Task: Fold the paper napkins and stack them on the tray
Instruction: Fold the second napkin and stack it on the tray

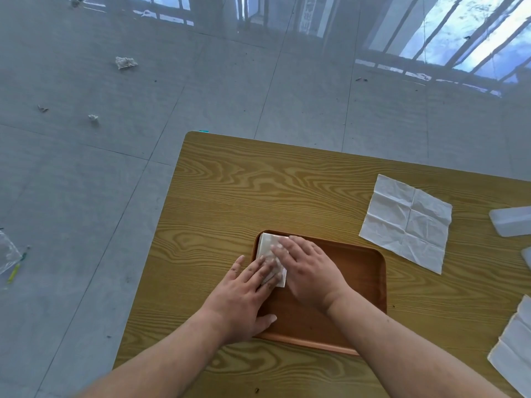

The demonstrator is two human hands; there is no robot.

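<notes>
A folded white napkin (267, 245) lies in the far left corner of the brown tray (365, 271) on the wooden table. My left hand (244, 297) lies flat with its straight fingers on the napkin's near edge. Over the napkin's right side, my right hand (307, 268) presses down flat, fingers straight. Both hands cover much of the napkin. An unfolded creased napkin (408, 222) lies spread on the table to the right of the tray. Another unfolded napkin (514, 349) shows at the right edge.
A clear plastic container (510, 221) sits at the table's right edge. The table's (230, 191) left edge runs close to the tray, with grey tiled floor beyond. Crumpled paper scraps (125, 62) lie scattered on the floor at the far left.
</notes>
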